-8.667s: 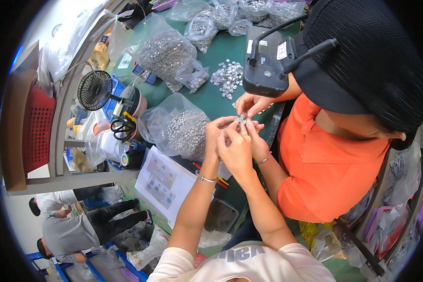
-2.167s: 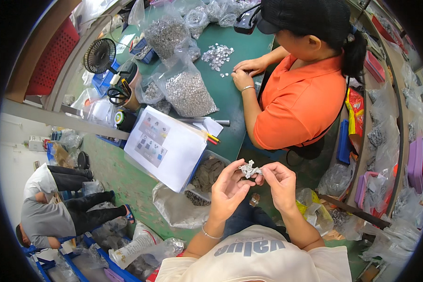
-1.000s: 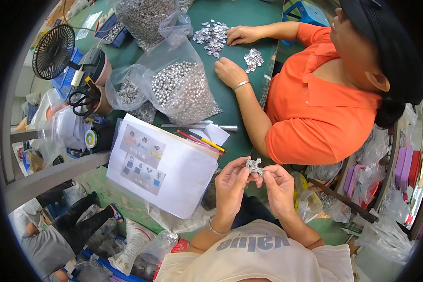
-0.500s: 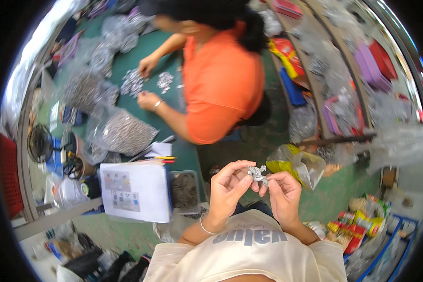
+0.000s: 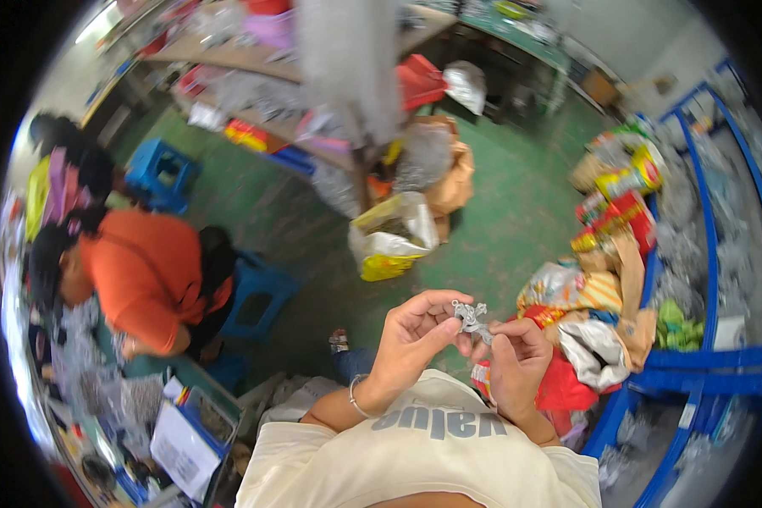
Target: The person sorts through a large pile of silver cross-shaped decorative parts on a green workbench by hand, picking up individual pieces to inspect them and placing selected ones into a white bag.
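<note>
A small silver-grey metal figure (image 5: 471, 319) with a little ring at its top is held up in front of my chest. My left hand (image 5: 421, 334) pinches its left side between thumb and fingertips. On the other side, the thumb and fingers of my right hand (image 5: 519, 356) close on its lower right end. The figure's exact kind is too small to make out, and fingertips cover part of its edges.
To the left, a person in orange (image 5: 144, 271) bends over a cluttered table near a blue stool (image 5: 258, 292). An open bag (image 5: 394, 233) stands ahead on the green floor. Piled sacks (image 5: 597, 288) lie at right beside blue shelving (image 5: 711, 254). Ahead is a loaded shelf (image 5: 271, 127).
My view has swung to the right, so the person in orange and the table now lie farther left. Both hands keep hold of the metal figure, which is slightly turned.
</note>
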### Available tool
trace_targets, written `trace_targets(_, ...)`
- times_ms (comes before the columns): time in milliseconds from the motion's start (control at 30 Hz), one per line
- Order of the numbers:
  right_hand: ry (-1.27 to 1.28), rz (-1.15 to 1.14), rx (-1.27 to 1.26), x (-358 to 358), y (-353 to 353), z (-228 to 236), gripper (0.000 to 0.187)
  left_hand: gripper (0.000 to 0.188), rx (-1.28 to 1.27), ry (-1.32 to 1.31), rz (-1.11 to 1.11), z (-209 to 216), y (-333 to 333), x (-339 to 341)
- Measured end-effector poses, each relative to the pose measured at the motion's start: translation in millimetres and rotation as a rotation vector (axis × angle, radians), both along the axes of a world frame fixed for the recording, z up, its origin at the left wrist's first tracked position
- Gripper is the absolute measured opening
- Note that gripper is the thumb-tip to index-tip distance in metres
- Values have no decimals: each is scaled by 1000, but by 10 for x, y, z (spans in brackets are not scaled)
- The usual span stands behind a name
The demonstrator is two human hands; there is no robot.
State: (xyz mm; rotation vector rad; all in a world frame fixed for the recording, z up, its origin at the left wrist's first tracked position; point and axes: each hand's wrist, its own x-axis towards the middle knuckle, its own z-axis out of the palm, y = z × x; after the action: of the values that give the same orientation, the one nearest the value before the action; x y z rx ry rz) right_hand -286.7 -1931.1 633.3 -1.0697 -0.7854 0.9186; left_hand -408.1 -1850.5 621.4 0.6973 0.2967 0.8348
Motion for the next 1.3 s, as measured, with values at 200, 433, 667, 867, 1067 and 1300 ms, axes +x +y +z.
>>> trace_targets(200, 50, -287, 87, 1182, -325, 49, 6, 26, 49, 0, -274, 109, -68, 1413)
trace_targets(433, 27, -438, 135, 2417, 14, -63, 8, 28, 102, 8, -419, 57, 404, 2794)
trace_targets(667, 60, -399, 160, 3877, 982, -50, 9, 27, 110, 5, -434, 88, 1423, 4261)
trace_targets(867, 116, -308, 78, 5038, 1762, 97, 18, 27, 97, 36, -452, 251, 2228, 5365)
trace_targets(1067, 76, -127, -50, 6331, 2483, 16, 17, 19, 14, 132, -379, 228, 2945, 6483)
trace_targets(1300, 105, 49, -140, 7916, 3483, 9, 13, 14, 30, 241, -249, 186, 3719, 7840)
